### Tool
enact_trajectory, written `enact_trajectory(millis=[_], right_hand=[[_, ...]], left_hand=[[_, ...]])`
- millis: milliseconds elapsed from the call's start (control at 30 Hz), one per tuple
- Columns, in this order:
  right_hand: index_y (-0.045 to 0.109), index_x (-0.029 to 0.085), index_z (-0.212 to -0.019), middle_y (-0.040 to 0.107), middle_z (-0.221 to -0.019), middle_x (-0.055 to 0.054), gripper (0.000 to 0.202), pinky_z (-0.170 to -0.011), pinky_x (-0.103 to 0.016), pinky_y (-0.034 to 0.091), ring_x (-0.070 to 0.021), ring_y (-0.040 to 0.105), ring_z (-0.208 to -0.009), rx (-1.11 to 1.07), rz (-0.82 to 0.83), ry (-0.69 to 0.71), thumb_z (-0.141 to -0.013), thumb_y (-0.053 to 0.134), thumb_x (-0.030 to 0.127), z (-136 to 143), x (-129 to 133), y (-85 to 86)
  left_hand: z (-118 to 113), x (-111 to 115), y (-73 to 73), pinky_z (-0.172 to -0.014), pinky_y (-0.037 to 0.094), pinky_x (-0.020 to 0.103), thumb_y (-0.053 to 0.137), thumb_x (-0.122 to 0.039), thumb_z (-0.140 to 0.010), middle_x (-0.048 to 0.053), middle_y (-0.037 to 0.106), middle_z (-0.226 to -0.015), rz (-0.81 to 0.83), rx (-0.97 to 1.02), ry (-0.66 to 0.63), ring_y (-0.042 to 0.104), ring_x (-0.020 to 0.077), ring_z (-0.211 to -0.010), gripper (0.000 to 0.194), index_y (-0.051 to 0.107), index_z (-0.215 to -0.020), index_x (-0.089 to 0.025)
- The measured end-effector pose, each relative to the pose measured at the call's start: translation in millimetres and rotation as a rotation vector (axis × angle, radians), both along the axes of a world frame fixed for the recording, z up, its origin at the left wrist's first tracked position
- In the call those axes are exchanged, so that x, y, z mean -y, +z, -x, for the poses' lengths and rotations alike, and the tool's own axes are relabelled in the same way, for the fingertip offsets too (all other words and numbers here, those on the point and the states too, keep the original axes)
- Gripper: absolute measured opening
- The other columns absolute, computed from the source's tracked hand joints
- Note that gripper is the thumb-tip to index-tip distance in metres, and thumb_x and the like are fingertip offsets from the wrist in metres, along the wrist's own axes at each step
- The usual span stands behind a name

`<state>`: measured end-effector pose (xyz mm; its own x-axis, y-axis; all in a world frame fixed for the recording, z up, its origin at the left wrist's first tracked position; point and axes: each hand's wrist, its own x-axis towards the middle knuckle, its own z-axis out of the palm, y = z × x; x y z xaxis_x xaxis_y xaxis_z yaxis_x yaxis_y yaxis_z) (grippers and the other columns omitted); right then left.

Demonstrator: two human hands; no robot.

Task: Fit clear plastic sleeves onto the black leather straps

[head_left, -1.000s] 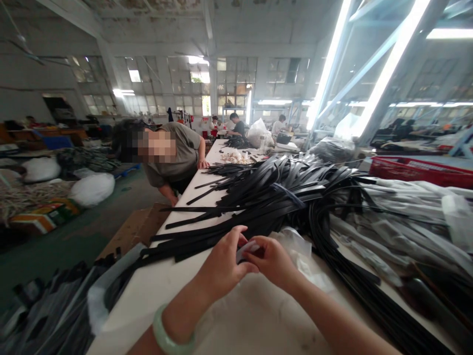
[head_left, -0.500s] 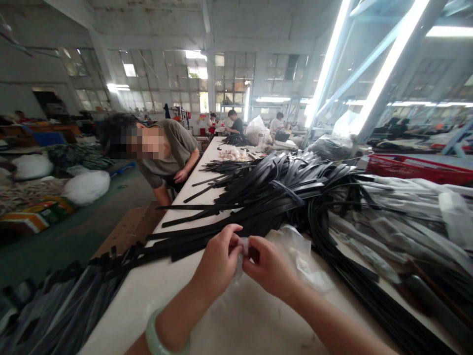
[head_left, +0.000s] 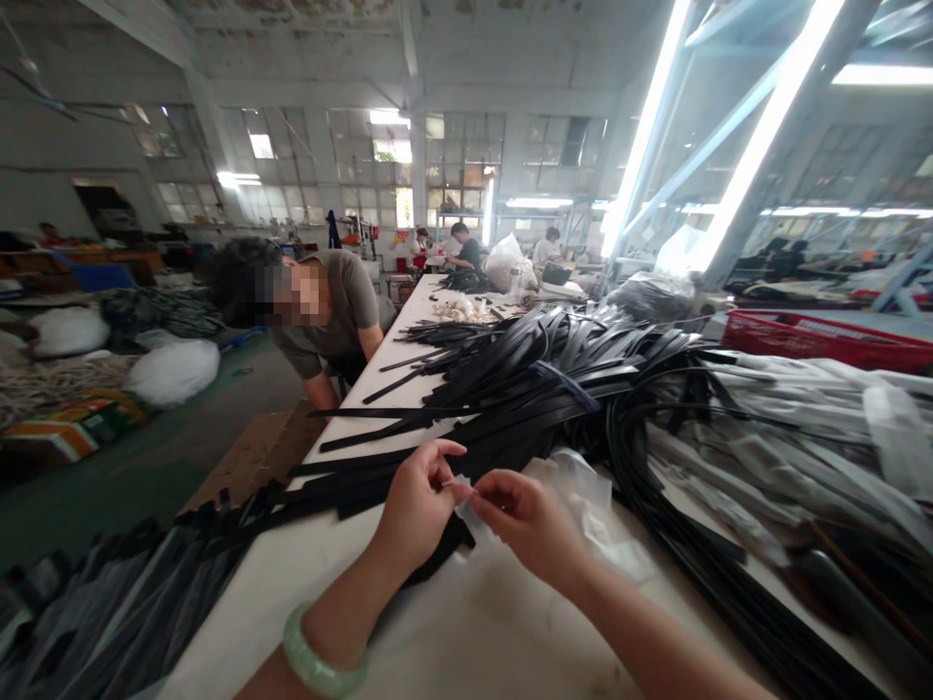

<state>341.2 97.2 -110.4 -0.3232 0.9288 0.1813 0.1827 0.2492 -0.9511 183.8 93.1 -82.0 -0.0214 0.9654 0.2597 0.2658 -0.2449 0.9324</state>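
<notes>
Above the near part of the pale table, my left hand [head_left: 417, 507] pinches the edge of a thin translucent plastic bag [head_left: 477, 523] between thumb and fingers. My right hand [head_left: 531, 517] is closed at the same edge, its fingertips just to the right of the left ones. Most of the bag's lower part blends with the pale tabletop, so its full shape is hard to make out. A black strap end [head_left: 453, 546] shows below and behind the left hand. More crumpled clear plastic [head_left: 604, 520] lies behind my right hand.
A large heap of black straps [head_left: 525, 379] spreads across the table [head_left: 350, 583]. Bagged straps [head_left: 94, 622] lie at the lower left. Long plastic-wrapped bundles [head_left: 823, 428] cover the right side. A co-worker [head_left: 328, 301] leans at the table's left edge. A red box [head_left: 823, 340] stands right.
Both hands have moved slightly left, and their fingertips now hold a spread edge of the bag. The black strap end has come into view beneath the left hand. The co-worker's raised forearm has dropped.
</notes>
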Motion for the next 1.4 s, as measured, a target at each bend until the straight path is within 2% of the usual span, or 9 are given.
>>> enact_trajectory(millis=[133,300,433,533,700,967,1167,1300,1400], right_hand=[[0.054,0.021,-0.068,0.044,-0.06,0.003,0.029,-0.048,-0.024,0.029,-0.0115,0.038,-0.055,-0.032,0.044,0.056,-0.079,0.062,0.046,2.2,3.4,2.1],[0.05,0.022,-0.063,0.043,-0.058,0.004,0.024,-0.049,-0.024,0.027,-0.0113,0.035,-0.053,-0.008,0.021,0.061,-0.077,0.062,0.037,1.3,2.5,-1.9],[0.049,0.022,-0.061,0.044,-0.055,0.004,0.022,-0.047,-0.024,0.026,-0.0114,0.036,-0.051,0.006,0.049,0.019,-0.075,0.062,0.034,-2.7,-2.0,-5.1],[0.048,0.022,-0.062,0.046,-0.055,0.004,0.027,-0.048,-0.024,0.028,-0.0112,0.039,-0.05,-0.028,0.088,0.003,-0.076,0.063,0.039,-4.8,-5.3,-5.4],[0.053,0.02,-0.068,0.047,-0.06,0.003,0.03,-0.05,-0.024,0.027,-0.0109,0.038,-0.054,-0.073,0.098,0.028,-0.077,0.065,0.046,-3.1,-5.9,-3.7],[0.056,0.018,-0.055,0.037,-0.054,0.005,0.031,-0.05,-0.025,0.022,-0.0093,0.031,-0.053,0.01,0.049,0.066,-0.074,0.067,0.038,-3.9,-7.9,-11.0],[0.055,0.019,-0.053,0.041,-0.051,0.005,0.027,-0.047,-0.025,0.021,-0.0093,0.031,-0.05,0.067,0.071,0.026,-0.069,0.069,0.036,-5.9,-9.7,-14.7],[0.05,0.019,-0.052,0.044,-0.049,0.006,0.032,-0.046,-0.024,0.02,-0.0086,0.03,-0.049,0.048,0.091,0.014,-0.066,0.072,0.036,-4.8,-8.3,-14.5],[0.058,0.017,-0.058,0.054,-0.054,0.003,0.027,-0.047,-0.023,0.024,-0.0089,0.037,-0.05,0.006,0.109,0.024,-0.069,0.072,0.037,-4.0,-7.9,-14.2]], left_hand=[[1.4,-1.7,-1.2,-0.055,0.035,0.023,0.065,-0.009,-0.065,-0.007,0.046,-0.06,-0.004,-0.043,-0.015,0.045,0.0121,-0.056,0.034,0.065,-0.099,-0.016],[1.9,-1.0,-3.7,-0.054,0.033,0.023,0.064,-0.014,-0.07,-0.008,0.04,-0.057,-0.018,-0.068,-0.058,0.041,0.0113,-0.054,0.03,0.066,-0.1,-0.017],[2.5,-2.1,-5.7,-0.057,0.038,0.024,0.054,-0.02,-0.082,-0.004,0.055,-0.063,-0.015,-0.07,-0.107,0.049,0.013,-0.057,0.037,0.066,-0.117,-0.018],[3.3,-4.0,-6.4,-0.07,0.044,0.027,0.057,-0.014,-0.077,-0.001,0.064,-0.072,-0.052,-0.069,-0.08,0.057,0.0151,-0.067,0.046,0.066,-0.122,-0.019],[5.5,-6.1,-4.7,-0.079,0.045,0.029,0.062,-0.008,-0.07,-0.002,0.064,-0.066,-0.054,-0.085,-0.029,0.059,0.0158,-0.066,0.048,0.07,-0.115,-0.018],[3.2,-2.6,-2.7,-0.07,0.043,0.025,0.06,-0.005,-0.066,-0.004,0.058,-0.063,0.004,-0.123,-0.09,0.054,0.0127,-0.064,0.041,0.074,-0.103,-0.017],[1.7,0.6,-3.4,-0.057,0.037,0.022,0.057,-0.006,-0.067,-0.005,0.053,-0.061,0.059,-0.128,-0.138,0.046,0.0104,-0.057,0.04,0.073,-0.103,-0.016],[0.1,2.2,-3.7,-0.057,0.038,0.023,0.055,-0.006,-0.068,-0.003,0.055,-0.061,0.074,-0.12,-0.176,0.048,0.0111,-0.057,0.039,0.074,-0.101,-0.015],[-0.1,2.1,-5.5,-0.06,0.04,0.024,0.052,-0.005,-0.067,-0.001,0.059,-0.065,0.053,-0.136,-0.19,0.052,0.0129,-0.06,0.04,0.075,-0.099,-0.014]])
